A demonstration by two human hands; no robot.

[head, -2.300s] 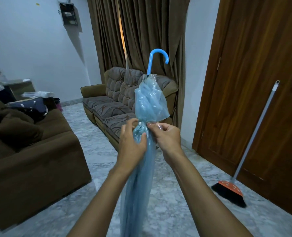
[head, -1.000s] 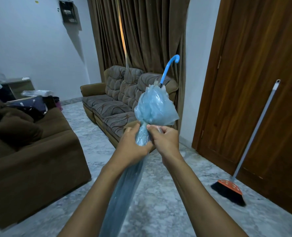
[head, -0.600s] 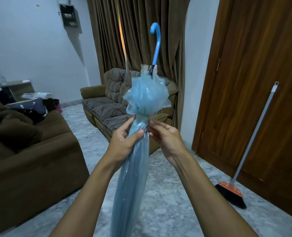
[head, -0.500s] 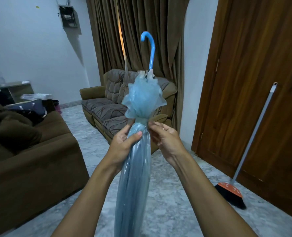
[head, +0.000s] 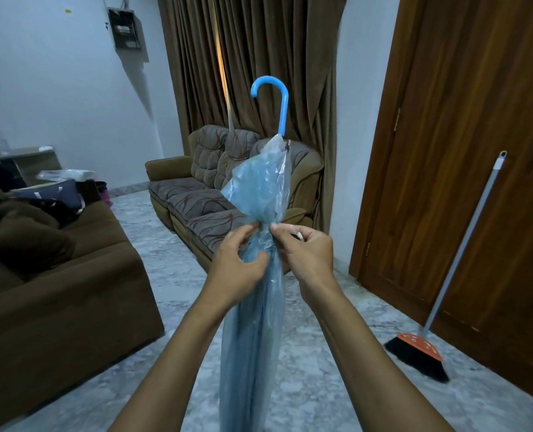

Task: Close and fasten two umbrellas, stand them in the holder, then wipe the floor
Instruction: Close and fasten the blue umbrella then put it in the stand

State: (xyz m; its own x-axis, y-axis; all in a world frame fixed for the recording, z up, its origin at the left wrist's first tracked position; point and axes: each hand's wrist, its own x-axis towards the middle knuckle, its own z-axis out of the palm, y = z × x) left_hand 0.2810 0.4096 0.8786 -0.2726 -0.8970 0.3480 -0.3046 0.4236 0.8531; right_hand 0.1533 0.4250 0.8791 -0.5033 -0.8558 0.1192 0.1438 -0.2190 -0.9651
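Upright umbrella (head: 260,188); left grip (head: 237,263) and right grip (head: 305,254) pinch its middle.

Grey marble floor (head: 315,385): broom (head: 419,353) bristles, brown sofa (head: 56,291), patterned couch (head: 215,201).

umbrella (head: 254,307) upright at centre between both hands, sofa (head: 215,194) behind, broom (head: 446,291) right

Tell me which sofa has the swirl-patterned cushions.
The tufted sofa against the curtain, behind the umbrella; the nearer sofa at left is plain dark brown.
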